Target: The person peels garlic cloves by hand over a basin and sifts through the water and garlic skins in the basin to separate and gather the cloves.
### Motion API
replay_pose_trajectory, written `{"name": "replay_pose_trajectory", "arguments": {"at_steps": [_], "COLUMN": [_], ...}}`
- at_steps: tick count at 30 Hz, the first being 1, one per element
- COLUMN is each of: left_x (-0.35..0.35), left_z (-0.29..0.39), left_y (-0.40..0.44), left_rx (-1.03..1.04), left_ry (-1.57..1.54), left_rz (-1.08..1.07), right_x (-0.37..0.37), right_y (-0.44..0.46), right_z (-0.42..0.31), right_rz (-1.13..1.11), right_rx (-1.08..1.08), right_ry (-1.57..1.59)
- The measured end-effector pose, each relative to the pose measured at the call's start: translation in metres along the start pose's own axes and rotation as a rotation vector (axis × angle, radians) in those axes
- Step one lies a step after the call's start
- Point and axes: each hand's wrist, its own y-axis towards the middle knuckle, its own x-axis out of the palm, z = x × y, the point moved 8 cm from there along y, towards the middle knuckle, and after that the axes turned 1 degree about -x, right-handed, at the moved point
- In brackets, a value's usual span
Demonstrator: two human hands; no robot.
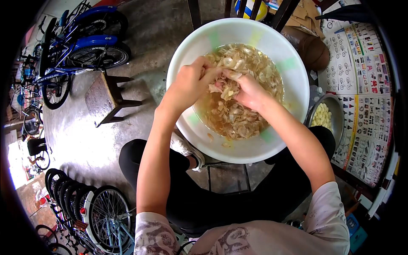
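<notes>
A large white basin (187,63) holds brownish water with a thick layer of loose papery garlic skins (242,121). Over the middle of it my two hands meet, fingertips nearly touching. My left hand (195,83) comes from the left with its fingers bent together at the skins; whatever lies between them is too small to make out. From the right, my right hand (248,90) is curled palm up around some wet skins and perhaps a clove. A metal bowl (338,121) of pale peeled cloves (321,117) stands right of the basin.
Bicycles (100,49) stand at the upper left and more (108,212) at the lower left. A small wooden stool (102,97) is on the floor left of the basin. Printed sheets (365,97) cover a surface at the right. Dark chair slats (227,8) rise behind the basin.
</notes>
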Motion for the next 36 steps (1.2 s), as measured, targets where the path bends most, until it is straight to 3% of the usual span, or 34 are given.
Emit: {"name": "replay_pose_trajectory", "arguments": {"at_steps": [7,11,14,16,20,22,25,29,31,32,34,36], "left_x": [-0.01,-0.014,-0.014,-0.019,-0.02,-0.019,-0.018,-0.017,-0.017,-0.017,-0.017,-0.017], "left_z": [-0.014,-0.01,-0.009,-0.01,-0.011,-0.011,-0.008,-0.007,-0.006,-0.006,-0.004,-0.004], "left_y": [0.001,0.001,0.001,0.0,0.0,0.0,0.0,-0.001,0.001,0.001,0.002,0.003], "left_rx": [-0.118,-0.031,-0.102,-0.14,-0.167,-0.169,-0.148,-0.144,-0.105,-0.107,-0.097,-0.097], "left_ry": [-0.04,-0.021,-0.013,0.019,0.027,0.005,0.038,0.03,0.061,0.061,0.079,0.09], "left_rz": [-0.017,0.017,-0.017,0.063,0.077,0.072,0.062,0.048,0.049,0.051,0.054,0.057], "right_x": [-0.008,-0.005,-0.007,-0.027,-0.02,-0.027,-0.028,-0.029,-0.027,-0.027,-0.006,-0.01], "right_y": [0.001,-0.008,-0.003,0.013,0.01,0.008,0.017,0.026,0.028,0.034,0.045,0.053], "right_z": [-0.013,-0.021,-0.017,-0.015,-0.018,-0.024,-0.03,-0.03,-0.043,-0.047,-0.066,-0.065], "right_rz": [-0.175,-0.216,-0.233,-0.057,0.044,0.242,0.27,0.171,0.262,0.26,0.194,0.114], "right_rx": [-0.034,-0.025,0.062,-0.01,-0.093,-0.118,-0.197,-0.145,-0.273,-0.272,-0.423,-0.347], "right_ry": [-0.13,-0.093,-0.069,-0.214,-0.29,-0.273,-0.375,-0.388,-0.709,-0.71,-1.315,-1.364]}}
